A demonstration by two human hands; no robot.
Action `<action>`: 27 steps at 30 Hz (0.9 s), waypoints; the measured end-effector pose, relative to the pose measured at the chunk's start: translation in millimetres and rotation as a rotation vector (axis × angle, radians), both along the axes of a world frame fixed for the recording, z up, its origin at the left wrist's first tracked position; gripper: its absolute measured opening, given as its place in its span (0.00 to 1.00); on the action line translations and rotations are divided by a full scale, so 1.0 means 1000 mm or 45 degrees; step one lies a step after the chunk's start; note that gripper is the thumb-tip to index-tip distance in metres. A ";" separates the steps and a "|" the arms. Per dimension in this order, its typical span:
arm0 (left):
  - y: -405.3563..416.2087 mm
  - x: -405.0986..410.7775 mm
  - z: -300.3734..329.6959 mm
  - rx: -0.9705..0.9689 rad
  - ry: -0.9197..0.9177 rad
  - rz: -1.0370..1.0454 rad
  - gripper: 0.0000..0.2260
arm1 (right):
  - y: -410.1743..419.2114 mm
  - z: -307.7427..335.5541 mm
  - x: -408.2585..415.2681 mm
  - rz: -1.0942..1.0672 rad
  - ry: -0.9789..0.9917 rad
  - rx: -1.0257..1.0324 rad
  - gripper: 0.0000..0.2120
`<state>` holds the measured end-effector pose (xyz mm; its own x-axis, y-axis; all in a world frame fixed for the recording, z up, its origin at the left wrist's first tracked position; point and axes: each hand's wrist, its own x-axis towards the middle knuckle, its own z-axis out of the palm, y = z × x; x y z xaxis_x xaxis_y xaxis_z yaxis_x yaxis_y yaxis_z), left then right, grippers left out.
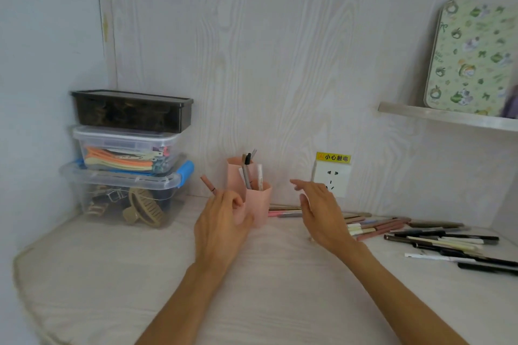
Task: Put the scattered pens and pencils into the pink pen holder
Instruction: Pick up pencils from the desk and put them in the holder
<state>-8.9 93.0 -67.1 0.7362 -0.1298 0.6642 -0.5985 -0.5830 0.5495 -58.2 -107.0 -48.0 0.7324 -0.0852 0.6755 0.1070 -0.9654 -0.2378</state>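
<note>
The left hand (221, 221) grips a brownish-pink pen (208, 184) between its fingers, the pen tilting up and to the left, just left of the pink holder (259, 204). The thumb of that hand rests against the holder's front wall. The holder stands on the worktop (252, 288) close to the back wall and already has several pens (248, 173) standing upright in it. The right hand (319, 210) hovers just right of the holder, fingers spread wide and holding nothing. Behind and to the right of it, loose pens and pencils (420, 235) lie scattered across the worktop, pink ones nearer the holder, black and white ones farther right. A wall socket (333, 178) sits behind the right hand. Three stacked boxes (129, 154) stand at the left.
</note>
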 end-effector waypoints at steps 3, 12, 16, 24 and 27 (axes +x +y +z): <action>-0.014 -0.007 -0.004 0.194 -0.029 -0.213 0.07 | -0.041 -0.018 -0.019 -0.232 0.237 0.171 0.16; -0.064 -0.011 -0.003 0.748 0.072 -0.175 0.20 | -0.047 -0.022 -0.013 -0.256 0.481 0.153 0.14; -0.076 -0.013 -0.002 0.981 0.106 -0.036 0.19 | -0.046 -0.023 -0.012 -0.285 0.479 -0.002 0.22; -0.074 -0.009 -0.006 0.770 0.110 -0.052 0.18 | -0.031 -0.028 -0.004 -0.119 0.613 0.010 0.20; -0.077 -0.008 -0.008 0.797 0.054 -0.072 0.16 | -0.032 -0.022 -0.005 -0.118 0.548 0.124 0.16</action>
<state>-16.8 16.4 -74.8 0.7411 -0.5237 0.4201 -0.6227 -0.7701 0.1385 -62.9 -138.5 -70.3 0.9313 -0.2119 0.2964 -0.1075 -0.9371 -0.3321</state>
